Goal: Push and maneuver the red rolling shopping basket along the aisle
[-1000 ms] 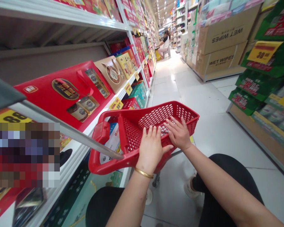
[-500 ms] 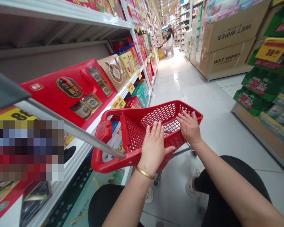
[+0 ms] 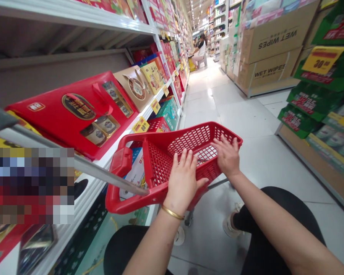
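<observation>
A red plastic shopping cart [image 3: 189, 133] with a perforated basket stands in front of me, beside the shelf. My left hand [image 3: 184, 177], with a gold bangle at the wrist, is over the cart's near side, palm down and fingers apart. Farther right, my right hand [image 3: 227, 156] is at the near rim toward the cart's far end, its fingers spread. Neither hand holds anything. Whether the palms touch the rim is hard to tell. A grey metal bar [image 3: 109, 173] slants down to the cart's handle end.
On the left, a shelf holds a large red gift box [image 3: 54, 110] and other boxes. Wet wipes cartons [image 3: 275, 42] and green packs [image 3: 306, 99] stand to the right. A seated person [image 3: 200, 51] is far down the aisle.
The view has shifted slightly, so the cart, both hands and the right-hand goods sit a little farther left. My hands keep nearly the same pose over the cart.
</observation>
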`<state>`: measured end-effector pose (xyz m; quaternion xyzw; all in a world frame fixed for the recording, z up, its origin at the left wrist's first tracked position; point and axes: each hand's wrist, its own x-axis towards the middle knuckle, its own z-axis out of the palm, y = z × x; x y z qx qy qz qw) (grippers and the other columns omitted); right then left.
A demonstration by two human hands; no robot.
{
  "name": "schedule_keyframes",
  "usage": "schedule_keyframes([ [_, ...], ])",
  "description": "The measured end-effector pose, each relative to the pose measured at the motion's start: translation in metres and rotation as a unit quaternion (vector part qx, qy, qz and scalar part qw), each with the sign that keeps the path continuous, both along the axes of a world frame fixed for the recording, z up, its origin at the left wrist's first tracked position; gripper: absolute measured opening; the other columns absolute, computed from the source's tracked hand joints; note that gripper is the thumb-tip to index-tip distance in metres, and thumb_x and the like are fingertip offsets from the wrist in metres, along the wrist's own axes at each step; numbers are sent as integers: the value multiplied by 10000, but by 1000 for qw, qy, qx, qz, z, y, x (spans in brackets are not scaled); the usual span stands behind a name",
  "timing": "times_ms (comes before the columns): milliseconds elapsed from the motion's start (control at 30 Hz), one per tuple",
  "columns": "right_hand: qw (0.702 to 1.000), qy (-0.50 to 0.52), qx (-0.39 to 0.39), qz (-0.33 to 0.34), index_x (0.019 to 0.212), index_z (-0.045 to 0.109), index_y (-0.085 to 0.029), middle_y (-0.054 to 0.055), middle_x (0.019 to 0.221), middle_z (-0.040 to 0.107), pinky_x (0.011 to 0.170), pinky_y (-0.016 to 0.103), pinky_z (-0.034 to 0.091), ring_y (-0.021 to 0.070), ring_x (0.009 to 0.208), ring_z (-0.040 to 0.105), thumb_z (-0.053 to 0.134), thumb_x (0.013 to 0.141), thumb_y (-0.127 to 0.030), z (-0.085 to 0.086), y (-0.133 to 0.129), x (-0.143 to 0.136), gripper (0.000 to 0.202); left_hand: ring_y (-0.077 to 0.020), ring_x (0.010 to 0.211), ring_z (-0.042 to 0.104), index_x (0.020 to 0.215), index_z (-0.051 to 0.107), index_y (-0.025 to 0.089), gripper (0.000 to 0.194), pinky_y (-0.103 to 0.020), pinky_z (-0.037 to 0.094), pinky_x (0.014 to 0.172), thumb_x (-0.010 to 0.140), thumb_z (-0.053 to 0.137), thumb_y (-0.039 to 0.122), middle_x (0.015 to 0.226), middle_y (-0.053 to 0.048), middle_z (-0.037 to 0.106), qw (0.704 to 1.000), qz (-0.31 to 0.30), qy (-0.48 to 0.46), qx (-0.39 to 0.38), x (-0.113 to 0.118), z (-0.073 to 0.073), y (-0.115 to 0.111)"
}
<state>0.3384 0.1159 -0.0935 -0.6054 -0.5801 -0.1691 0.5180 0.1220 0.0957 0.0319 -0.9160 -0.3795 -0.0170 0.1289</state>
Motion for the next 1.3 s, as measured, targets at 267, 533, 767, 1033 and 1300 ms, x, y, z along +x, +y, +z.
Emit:
schedule_keyframes([
  [267,998,-8,12,-59,1200,743,-291,28,1302,736,1267,725,48,312,1440,512,436,1025,-297,-6,5,23,353,-301,1600,202,1596,393,127,823,-554,134,1304,993,434,685,1673,-143,347,1000,6,1,-3,-6,-1,-3],
  [533,991,-98,-12,94,1431,596,-265,54,1495,601,1303,597,197,287,1516,410,477,996,-364,-3,-9,-10,461,-304,1591,234,1584,403,87,828,-552,152,1303,999,435,671,1658,-162,367,1000,13,-5,-7,-1,0,-2],
  [767,997,-75,-7,-34,1286,700,-282,32,1392,684,1293,669,117,301,1465,483,473,995,-307,-9,-1,18,370,-301,1596,214,1592,378,61,857,-542,146,1304,997,442,674,1662,-181,346,1000,12,10,-10,-4,1,-3],
  [1033,981,-155,-27,115,1327,667,-255,42,1382,690,1297,539,268,236,1394,568,527,970,-256,2,-10,-8,384,-309,1592,228,1581,397,57,846,-545,144,1305,992,473,661,1658,-178,357,1000,22,10,-17,0,2,-3],
  [1300,998,-14,-4,-63,1151,741,-252,48,1369,698,1266,720,54,332,1466,473,474,973,-313,-6,-1,18,327,-316,1595,214,1587,382,44,874,-536,118,1308,988,468,674,1657,-189,354,1000,20,1,-22,0,3,-4],
])
